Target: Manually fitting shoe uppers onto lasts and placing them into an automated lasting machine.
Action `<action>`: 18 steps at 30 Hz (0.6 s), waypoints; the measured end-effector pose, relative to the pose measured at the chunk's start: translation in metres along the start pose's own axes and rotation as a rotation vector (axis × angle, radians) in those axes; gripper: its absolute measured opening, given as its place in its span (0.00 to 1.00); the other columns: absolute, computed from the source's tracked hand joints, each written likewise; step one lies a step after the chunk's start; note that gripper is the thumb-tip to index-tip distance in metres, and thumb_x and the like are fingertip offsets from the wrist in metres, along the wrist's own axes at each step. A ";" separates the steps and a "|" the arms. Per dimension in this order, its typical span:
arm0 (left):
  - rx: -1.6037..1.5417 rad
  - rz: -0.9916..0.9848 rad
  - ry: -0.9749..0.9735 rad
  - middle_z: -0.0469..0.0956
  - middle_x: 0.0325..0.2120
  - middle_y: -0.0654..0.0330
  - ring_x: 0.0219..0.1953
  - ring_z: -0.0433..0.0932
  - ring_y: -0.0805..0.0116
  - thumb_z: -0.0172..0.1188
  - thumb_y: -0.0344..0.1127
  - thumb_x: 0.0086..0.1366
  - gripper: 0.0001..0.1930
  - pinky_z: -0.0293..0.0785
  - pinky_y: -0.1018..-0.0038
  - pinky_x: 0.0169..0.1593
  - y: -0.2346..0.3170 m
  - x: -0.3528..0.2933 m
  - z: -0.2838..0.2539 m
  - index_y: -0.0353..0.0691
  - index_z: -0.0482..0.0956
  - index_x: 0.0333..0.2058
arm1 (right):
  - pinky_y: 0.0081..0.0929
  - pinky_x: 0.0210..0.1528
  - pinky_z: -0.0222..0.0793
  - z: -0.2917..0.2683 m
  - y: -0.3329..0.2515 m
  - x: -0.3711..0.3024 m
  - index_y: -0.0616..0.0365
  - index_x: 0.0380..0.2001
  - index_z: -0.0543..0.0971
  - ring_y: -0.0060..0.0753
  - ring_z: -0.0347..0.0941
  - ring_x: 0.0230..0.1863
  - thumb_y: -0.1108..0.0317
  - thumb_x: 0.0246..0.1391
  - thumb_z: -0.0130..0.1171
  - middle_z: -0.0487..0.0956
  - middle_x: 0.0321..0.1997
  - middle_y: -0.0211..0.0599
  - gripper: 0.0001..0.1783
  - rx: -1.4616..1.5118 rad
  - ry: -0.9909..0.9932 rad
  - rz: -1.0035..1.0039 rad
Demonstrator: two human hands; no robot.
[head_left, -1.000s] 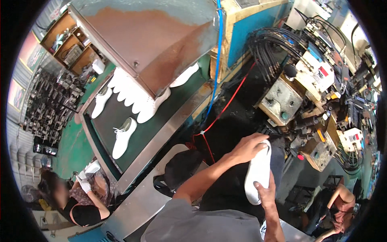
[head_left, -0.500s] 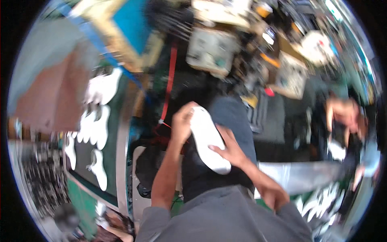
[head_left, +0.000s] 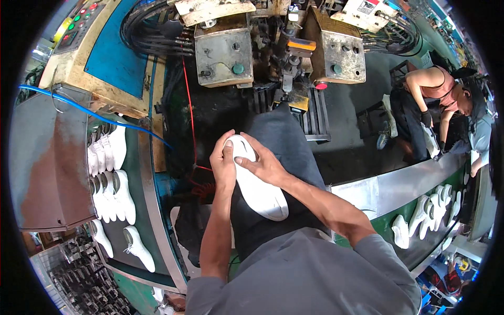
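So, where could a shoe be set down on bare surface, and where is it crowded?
Bare room: the right metal ledge, bordered by dark floor and the right belt; also a narrow strip of the left belt between its white shoes and metal rail. Crowded: both belts' shoe clusters, especially beside the rusty panel.

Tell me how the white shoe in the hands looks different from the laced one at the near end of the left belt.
The held shoe is up in the left hand and right hand; the laced shoe lies on the belt.
The held shoe shows a broad, mostly smooth face; the laced shoe shows laces and a dark opening.
Both are white.
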State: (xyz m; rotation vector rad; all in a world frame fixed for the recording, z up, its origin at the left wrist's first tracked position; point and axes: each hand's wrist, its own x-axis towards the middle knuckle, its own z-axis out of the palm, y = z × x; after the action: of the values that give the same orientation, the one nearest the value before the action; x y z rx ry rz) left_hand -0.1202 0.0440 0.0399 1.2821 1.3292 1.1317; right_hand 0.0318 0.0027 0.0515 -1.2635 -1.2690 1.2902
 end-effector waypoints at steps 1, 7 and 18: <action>-0.058 0.004 -0.006 0.86 0.58 0.50 0.59 0.83 0.60 0.53 0.30 0.81 0.17 0.76 0.66 0.66 -0.001 0.002 -0.001 0.31 0.84 0.59 | 0.43 0.76 0.69 0.000 -0.001 0.004 0.68 0.78 0.66 0.63 0.70 0.78 0.54 0.71 0.67 0.71 0.77 0.67 0.42 -0.006 -0.005 0.007; 0.080 -0.005 -0.031 0.90 0.50 0.50 0.51 0.87 0.65 0.59 0.29 0.78 0.14 0.79 0.69 0.59 0.006 0.014 -0.015 0.32 0.87 0.56 | 0.44 0.62 0.80 0.009 -0.016 0.016 0.77 0.68 0.75 0.64 0.86 0.59 0.61 0.77 0.56 0.86 0.57 0.68 0.29 -0.389 0.144 -0.062; -0.630 -0.301 -0.144 0.71 0.69 0.52 0.70 0.72 0.60 0.57 0.45 0.84 0.35 0.71 0.62 0.72 -0.030 -0.039 0.004 0.40 0.57 0.80 | 0.38 0.81 0.60 -0.016 0.014 0.013 0.65 0.82 0.59 0.43 0.64 0.81 0.44 0.84 0.43 0.69 0.80 0.53 0.40 0.557 -0.070 0.370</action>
State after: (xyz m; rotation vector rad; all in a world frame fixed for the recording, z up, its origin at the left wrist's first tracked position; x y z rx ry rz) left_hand -0.1196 0.0039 0.0103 0.6622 0.9105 1.0969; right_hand 0.0471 0.0154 0.0371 -1.0737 -0.6537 1.8092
